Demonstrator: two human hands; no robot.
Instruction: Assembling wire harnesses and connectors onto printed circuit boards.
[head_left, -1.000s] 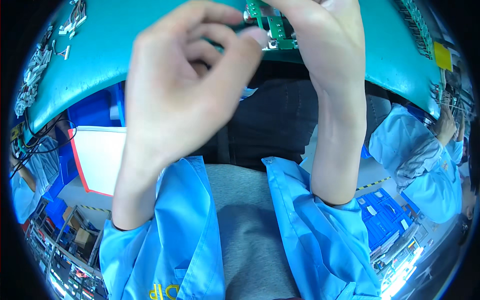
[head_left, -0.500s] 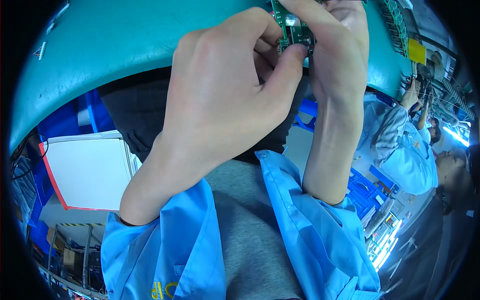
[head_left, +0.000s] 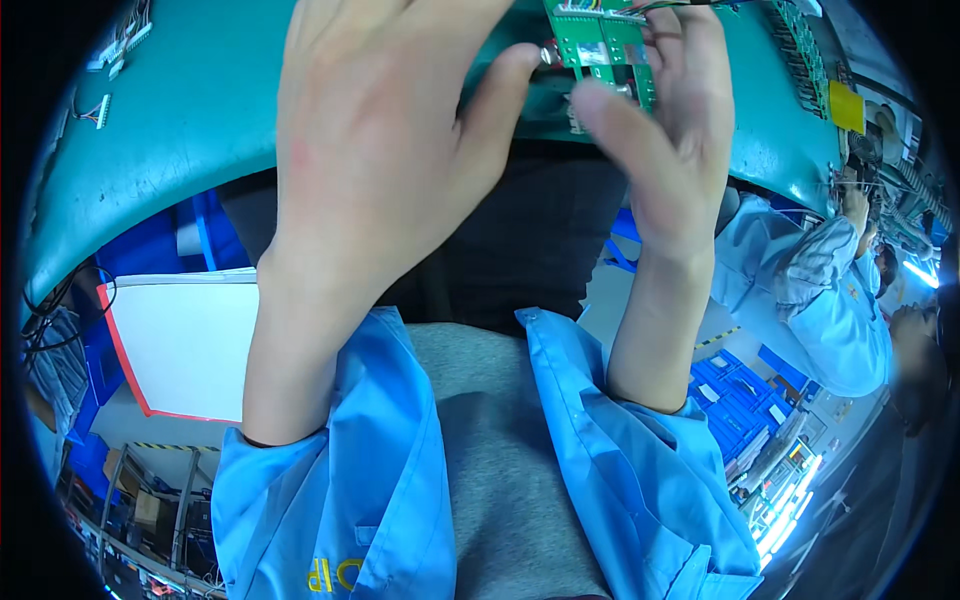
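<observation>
A green circuit board (head_left: 592, 52) with a white connector and thin coloured wires at its upper edge is at the top of the view, over the mat's near edge. My right hand (head_left: 680, 130) holds it from the right, fingers behind it, its blurred thumb across the lower part. Just left of the board, my left hand (head_left: 385, 120) is open, thumb spread away from the fingers. Its thumb tip comes close to a small red-and-metal part (head_left: 549, 54) at the board's left side. The left fingertips run out past the top edge.
Small white connectors with wires (head_left: 103, 111) lie on the teal mat (head_left: 190, 110) at left. Several green boards (head_left: 797, 60) stand in a row at right, near a yellow piece (head_left: 846, 106). A co-worker in blue (head_left: 835, 310) sits at right. A white red-edged stack (head_left: 180, 345) is below left.
My left hand has let go of the board and moved left and up, its thumb opening. The board stays in my right hand, whose thumb has swung down across it.
</observation>
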